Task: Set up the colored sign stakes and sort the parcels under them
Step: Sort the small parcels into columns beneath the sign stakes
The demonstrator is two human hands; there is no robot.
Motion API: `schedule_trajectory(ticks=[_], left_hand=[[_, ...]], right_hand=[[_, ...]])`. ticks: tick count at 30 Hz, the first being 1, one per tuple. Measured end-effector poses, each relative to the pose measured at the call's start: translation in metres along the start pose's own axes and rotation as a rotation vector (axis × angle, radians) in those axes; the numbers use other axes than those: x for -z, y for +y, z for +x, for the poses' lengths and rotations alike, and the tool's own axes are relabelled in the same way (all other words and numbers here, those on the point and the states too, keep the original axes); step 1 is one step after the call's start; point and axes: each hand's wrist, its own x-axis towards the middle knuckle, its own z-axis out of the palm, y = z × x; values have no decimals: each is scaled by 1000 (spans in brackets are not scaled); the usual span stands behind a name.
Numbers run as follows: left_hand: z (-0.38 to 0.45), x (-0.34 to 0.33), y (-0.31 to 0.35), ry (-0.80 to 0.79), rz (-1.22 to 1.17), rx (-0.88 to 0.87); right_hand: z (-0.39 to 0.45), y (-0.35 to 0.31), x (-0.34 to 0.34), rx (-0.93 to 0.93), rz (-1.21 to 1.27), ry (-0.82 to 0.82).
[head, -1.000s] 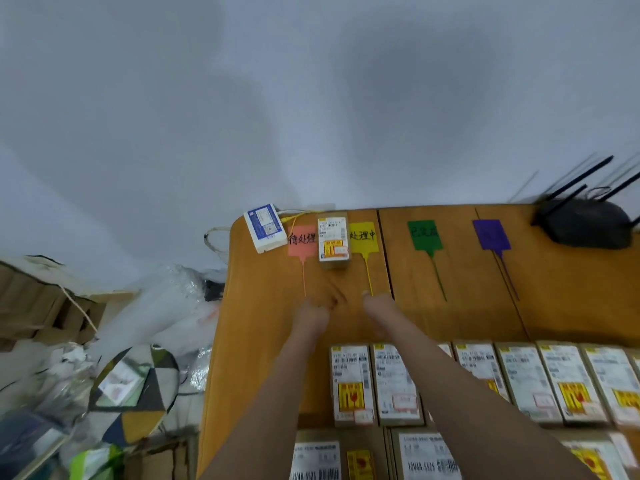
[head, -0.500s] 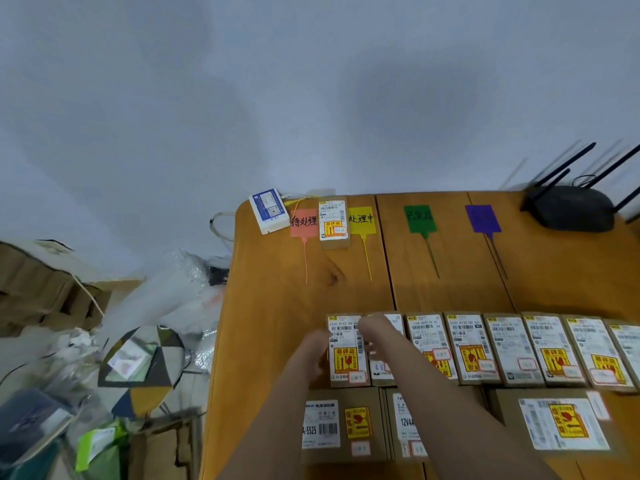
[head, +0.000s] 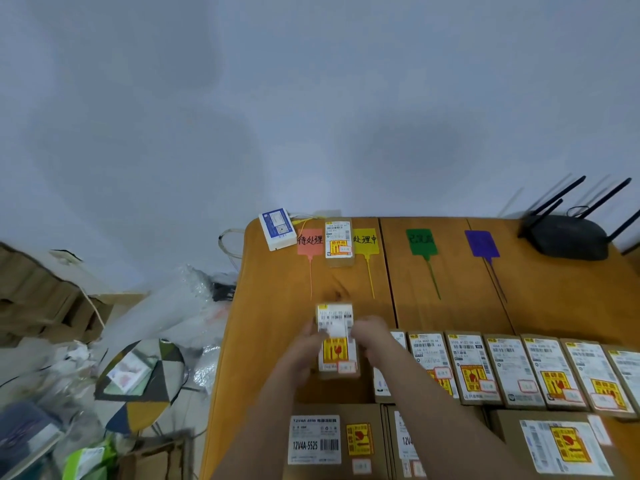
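A small brown cardboard parcel with a white label [head: 336, 341] is held by its long sides between the left hand [head: 304, 351] and right hand [head: 372, 337], its long axis pointing to the pink sign stake [head: 310, 242] and yellow sign stake [head: 366, 241] lying farther ahead on the wooden surface [head: 277, 323].

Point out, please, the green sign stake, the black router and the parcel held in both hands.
green sign stake [head: 420, 241], head view, on its flag.
black router [head: 568, 239], head view, on its body.
held parcel [head: 335, 318], head view, on its white label.
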Motion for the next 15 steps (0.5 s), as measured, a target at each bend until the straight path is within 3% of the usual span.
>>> schedule_trajectory(ticks=[4, 9, 15], left_hand=[[-48, 7, 46, -31, 16, -195], [-129, -6, 89, -20, -40, -465], [-195, -18, 101, -64, -141, -591]], right_hand=[[-52, -34, 22, 228, 72, -15], [-134, -62, 52, 480, 123, -191], [-209, -64, 83, 660, 212, -338]])
